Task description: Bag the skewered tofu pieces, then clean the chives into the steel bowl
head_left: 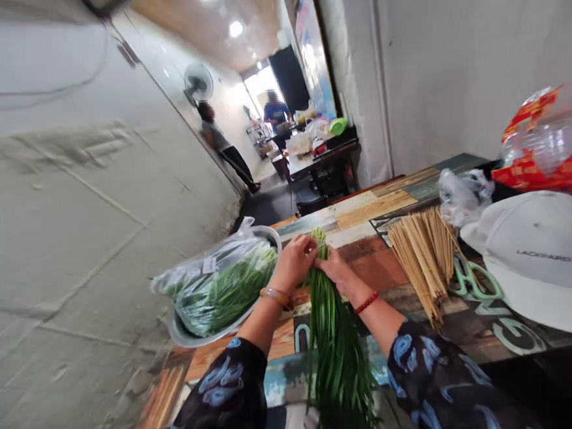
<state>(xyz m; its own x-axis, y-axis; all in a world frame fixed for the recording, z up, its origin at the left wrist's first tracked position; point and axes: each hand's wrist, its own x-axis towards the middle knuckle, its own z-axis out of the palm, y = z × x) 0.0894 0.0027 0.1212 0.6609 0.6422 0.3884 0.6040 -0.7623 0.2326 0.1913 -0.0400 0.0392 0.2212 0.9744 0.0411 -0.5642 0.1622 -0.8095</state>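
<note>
A long bunch of garlic chives (335, 348) hangs over the near table edge, its pale stem ends pointing away from me. My right hand (337, 271) is closed around the bunch just below the stem ends. On the other side, my left hand (295, 261) has its fingers curled and pinched at the pale ends; what exactly they grip is partly hidden. More garlic chives in a clear plastic bag (207, 279) fill a metal basin (189, 339) left of my hands.
To the right lie bundled wooden skewers (423, 257), green-handled scissors (476, 278), a white cap (543, 249), a crumpled plastic bag (465, 192) and a red-and-clear package (545, 144). Farther back, two people (219, 141) stand near a loaded table (312, 163). A wall (73, 255) borders the left.
</note>
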